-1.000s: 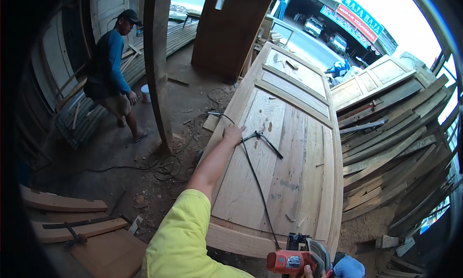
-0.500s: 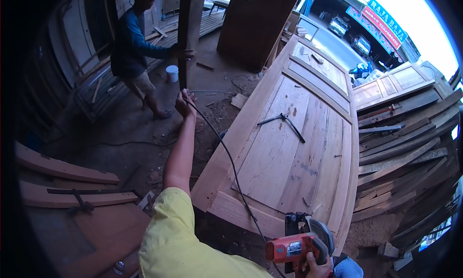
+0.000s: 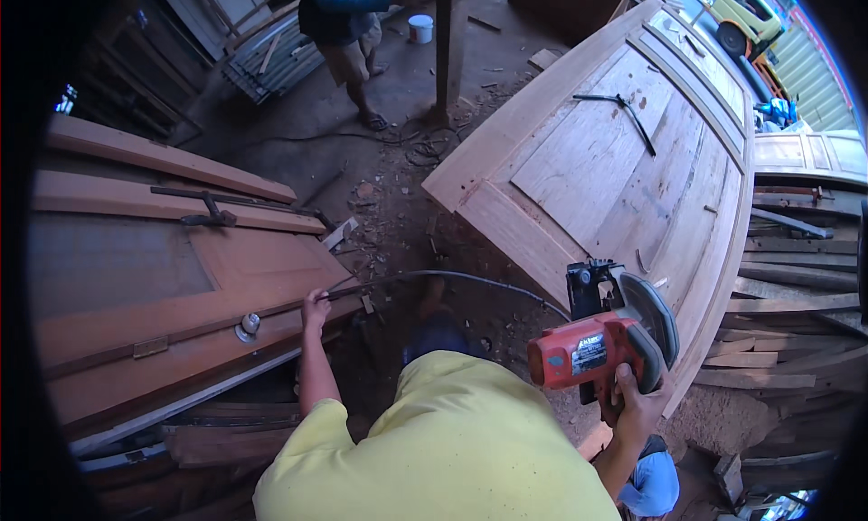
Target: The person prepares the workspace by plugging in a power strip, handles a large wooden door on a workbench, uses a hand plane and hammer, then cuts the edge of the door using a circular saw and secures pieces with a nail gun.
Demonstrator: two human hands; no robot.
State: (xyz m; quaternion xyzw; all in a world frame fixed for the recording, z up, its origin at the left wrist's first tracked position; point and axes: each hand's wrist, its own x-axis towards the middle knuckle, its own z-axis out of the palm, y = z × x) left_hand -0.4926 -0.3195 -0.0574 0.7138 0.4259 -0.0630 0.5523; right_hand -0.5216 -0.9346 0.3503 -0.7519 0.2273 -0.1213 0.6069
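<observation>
My right hand (image 3: 640, 402) is closed round the rear handle of a red circular saw (image 3: 588, 351) with a dark blade guard. The saw is held up beside the near end of a large unpainted wooden door (image 3: 506, 215). A dark power cable (image 3: 438, 274) arcs from the saw across to my left hand (image 3: 315, 310), whose fingers are closed on it. That hand is beside the edge of a reddish-brown door (image 3: 217, 315) with a round metal knob (image 3: 247, 326). On the unpainted door lies a thin black V-shaped piece (image 3: 622, 102).
A bar clamp (image 3: 210, 212) lies across the brown door. Beyond, a person (image 3: 348, 33) stands by a wooden post (image 3: 448, 46) and a white bucket (image 3: 420, 28). Stacked boards (image 3: 796, 317) fill the right side. Wood scraps and loose cable litter the floor.
My left hand has swung back and left from near the post, drawing the cable with it. The saw has risen slightly rightward. My view has turned down and left; the person's hand has left the post.
</observation>
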